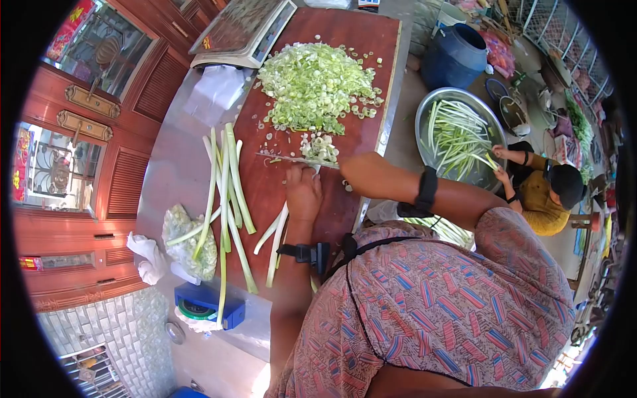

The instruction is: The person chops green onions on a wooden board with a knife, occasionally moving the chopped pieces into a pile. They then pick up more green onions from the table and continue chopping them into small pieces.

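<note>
My right hand (363,174) is closed around the end of a knife (286,158), its handle hidden in the fist. The thin blade stretches leftward over the red-brown cutting board (272,123). Close against the blade, my left hand (304,192) curls its fingers over spring onion stalks (279,232), whose lower ends stick out behind it. Just beyond the blade lies a small heap of fresh slices (319,146). A large pile of chopped spring onion (317,86) covers the far part of the board. More whole stalks (227,186) lie to the left of my left hand.
A scale (249,33) stands at the far left, near plastic bags (215,93). A filled bag (189,242) and a blue device (229,310) sit by the near left edge. At right, another person (541,192) handles stalks over a metal basin (424,109), near a blue barrel (454,56).
</note>
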The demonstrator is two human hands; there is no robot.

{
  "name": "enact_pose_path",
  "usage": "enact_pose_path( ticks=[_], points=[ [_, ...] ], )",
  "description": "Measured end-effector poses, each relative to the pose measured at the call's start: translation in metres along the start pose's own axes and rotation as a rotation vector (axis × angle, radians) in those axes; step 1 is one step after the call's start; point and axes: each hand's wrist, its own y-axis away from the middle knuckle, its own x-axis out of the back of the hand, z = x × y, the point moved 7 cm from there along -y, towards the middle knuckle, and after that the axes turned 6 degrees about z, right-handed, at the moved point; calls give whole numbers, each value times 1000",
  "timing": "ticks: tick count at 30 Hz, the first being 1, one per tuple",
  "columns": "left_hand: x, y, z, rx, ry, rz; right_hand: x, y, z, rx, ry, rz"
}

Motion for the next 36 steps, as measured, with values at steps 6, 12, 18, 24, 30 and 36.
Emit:
enact_pose_path(
  ticks=[6, 12, 18, 24, 30, 36],
  points=[
    [0, 0, -1, -19, 6, 7, -32, -34, 11, -49, -91, 74],
    [2, 2, -1, 5, -12, 14, -15, -20, 22, -176, -129, 153],
    [0, 2, 2, -16, 5, 26, 11, 11, 1, -90, 6, -2],
    [0, 2, -1, -9, -11, 21, 9, 9, -3, -45, -4, 17],
    [-2, 1, -1, -18, -18, 4, -29, -29, 0, 42, -17, 89],
    [6, 1, 4, -21, -12, 73, -38, -37, 23, -109, -94, 120]
  ],
)
